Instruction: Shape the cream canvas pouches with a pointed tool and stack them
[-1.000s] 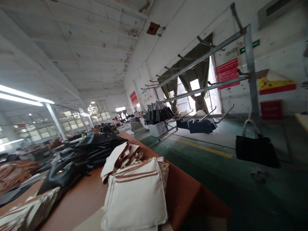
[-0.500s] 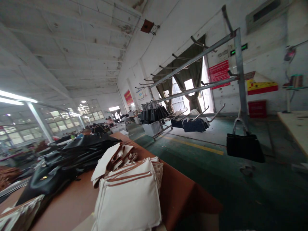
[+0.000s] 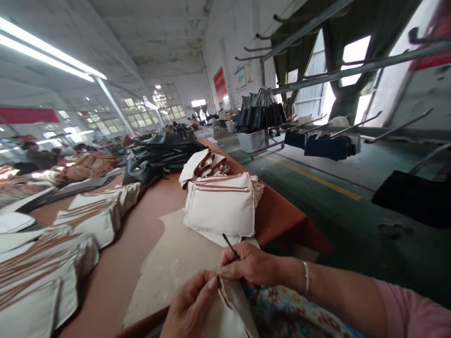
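Observation:
My left hand is closed, thumb and fingertips pinching the upper edge of a cream bag piece low in the head view. My right hand, with a bangle at the wrist, is closed around a thin black stick-like tool; its exact kind is unclear. The right fingertips also meet the edge of the cream piece, just beside the left thumb. Beyond both hands, a stack of cream bag pieces with brown trim sits on the brown-covered table.
Rows of cream pieces lie at the left. Behind them is a heap of black leather-like material. A pale board lies under the near stack. To the right, a metal rack carries dark bags above the green floor.
The view has tipped down and swung left. Both hands, the cream piece and the black tool now show; none of them was visible in the earlier frame.

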{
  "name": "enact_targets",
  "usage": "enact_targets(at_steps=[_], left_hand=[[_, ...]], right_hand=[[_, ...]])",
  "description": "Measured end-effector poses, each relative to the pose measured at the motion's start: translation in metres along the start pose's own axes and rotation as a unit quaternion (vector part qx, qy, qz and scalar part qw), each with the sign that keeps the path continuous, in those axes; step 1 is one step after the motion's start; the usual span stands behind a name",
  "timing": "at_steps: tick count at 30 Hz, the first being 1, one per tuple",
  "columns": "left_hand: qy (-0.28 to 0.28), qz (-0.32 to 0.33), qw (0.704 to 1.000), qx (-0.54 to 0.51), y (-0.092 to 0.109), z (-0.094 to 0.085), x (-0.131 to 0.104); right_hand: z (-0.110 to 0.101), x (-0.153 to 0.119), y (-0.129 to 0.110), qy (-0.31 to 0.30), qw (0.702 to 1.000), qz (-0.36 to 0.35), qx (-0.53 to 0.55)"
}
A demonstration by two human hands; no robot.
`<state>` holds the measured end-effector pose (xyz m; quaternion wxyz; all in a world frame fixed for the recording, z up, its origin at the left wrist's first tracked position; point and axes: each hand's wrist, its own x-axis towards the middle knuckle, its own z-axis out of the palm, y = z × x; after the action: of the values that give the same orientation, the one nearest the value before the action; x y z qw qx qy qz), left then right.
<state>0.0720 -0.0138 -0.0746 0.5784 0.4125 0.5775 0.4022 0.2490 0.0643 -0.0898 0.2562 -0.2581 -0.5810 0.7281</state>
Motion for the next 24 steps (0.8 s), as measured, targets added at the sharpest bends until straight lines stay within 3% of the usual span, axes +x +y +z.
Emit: enact_targets(at_steps=[6,10,17,24], left_hand=[[-0.014,0.065,0.993,0.097,0.01,0.005,-0.01],[0.007,0.117,0.977,0.178,0.016,0.005,-0.013],[-0.037,0.031,0.995,0.086,0.007,0.003,-0.009],[-0.025,-0.002,0.996,0.087,-0.015,0.001,0.005]], right_hand=[[-0.001,-0.007,-0.01,-0.009,0.999,-0.02,-0.036],[0.002,-0.007,-0.019,-0.001,0.994,-0.043,-0.104],[0.006,-0.011,-0.02,0.042,0.991,-0.014,-0.125],[0.011,-0.017,-0.016,0.078,0.981,-0.035,-0.172]])
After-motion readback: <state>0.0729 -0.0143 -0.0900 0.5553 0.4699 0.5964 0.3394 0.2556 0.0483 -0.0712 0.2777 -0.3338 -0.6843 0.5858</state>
